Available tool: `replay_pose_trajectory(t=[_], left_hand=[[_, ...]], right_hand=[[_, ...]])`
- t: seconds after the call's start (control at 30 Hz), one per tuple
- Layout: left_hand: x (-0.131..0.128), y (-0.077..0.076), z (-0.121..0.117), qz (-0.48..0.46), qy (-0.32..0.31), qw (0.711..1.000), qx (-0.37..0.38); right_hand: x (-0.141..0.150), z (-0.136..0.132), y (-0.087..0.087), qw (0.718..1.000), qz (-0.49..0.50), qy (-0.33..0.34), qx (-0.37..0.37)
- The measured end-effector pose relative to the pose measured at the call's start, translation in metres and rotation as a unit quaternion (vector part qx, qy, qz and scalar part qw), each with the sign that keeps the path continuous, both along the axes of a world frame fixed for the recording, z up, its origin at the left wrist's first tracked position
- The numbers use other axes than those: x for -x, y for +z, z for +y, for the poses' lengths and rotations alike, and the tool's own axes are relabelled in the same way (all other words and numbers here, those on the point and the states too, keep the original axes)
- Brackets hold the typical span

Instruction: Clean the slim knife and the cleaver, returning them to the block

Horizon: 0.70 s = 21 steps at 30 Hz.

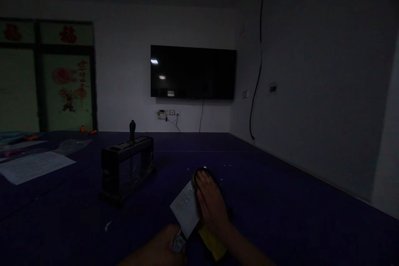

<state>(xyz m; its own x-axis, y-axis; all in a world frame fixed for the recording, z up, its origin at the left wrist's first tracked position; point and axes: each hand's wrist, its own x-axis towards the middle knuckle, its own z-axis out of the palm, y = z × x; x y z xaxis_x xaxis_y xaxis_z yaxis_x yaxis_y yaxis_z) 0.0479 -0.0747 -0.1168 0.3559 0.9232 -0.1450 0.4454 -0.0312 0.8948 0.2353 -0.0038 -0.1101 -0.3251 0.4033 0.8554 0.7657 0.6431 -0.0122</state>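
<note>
A broad steel cleaver blade [186,210] lies tilted over a yellow block [214,244] on the dark blue surface [280,216]. My left hand [163,246] is closed round the cleaver's handle at the bottom edge of the view. My right hand [212,204] lies with its fingers stretched flat, pressing on the blade's right side and reaching over a dark round object with a yellowish rim [199,173]. The dim light hides finer detail.
A black rectangular box [126,168] with a dark knob-like handle [132,129] standing on top sits to the left. Papers [34,166] and a plastic bag lie at the far left. A wall-mounted screen [193,72] hangs ahead, and a white wall runs along the right.
</note>
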Motion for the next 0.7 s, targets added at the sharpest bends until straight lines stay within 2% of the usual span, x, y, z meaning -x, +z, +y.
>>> replay_pose_trajectory(t=[0.17,0.4,0.7], left_hand=[[0.004,-0.006,0.006,0.011,-0.005,1.0,0.004],[0.003,-0.019,0.011,-0.049,-0.005,0.999,-0.001],[0.003,-0.014,0.007,-0.053,-0.015,0.998,-0.007]], right_hand=[[-0.001,0.001,-0.003,1.0,-0.001,-0.001,0.0],[0.005,-0.006,-0.004,0.999,-0.041,0.029,0.002],[-0.002,-0.004,0.003,0.998,-0.036,0.043,0.002]])
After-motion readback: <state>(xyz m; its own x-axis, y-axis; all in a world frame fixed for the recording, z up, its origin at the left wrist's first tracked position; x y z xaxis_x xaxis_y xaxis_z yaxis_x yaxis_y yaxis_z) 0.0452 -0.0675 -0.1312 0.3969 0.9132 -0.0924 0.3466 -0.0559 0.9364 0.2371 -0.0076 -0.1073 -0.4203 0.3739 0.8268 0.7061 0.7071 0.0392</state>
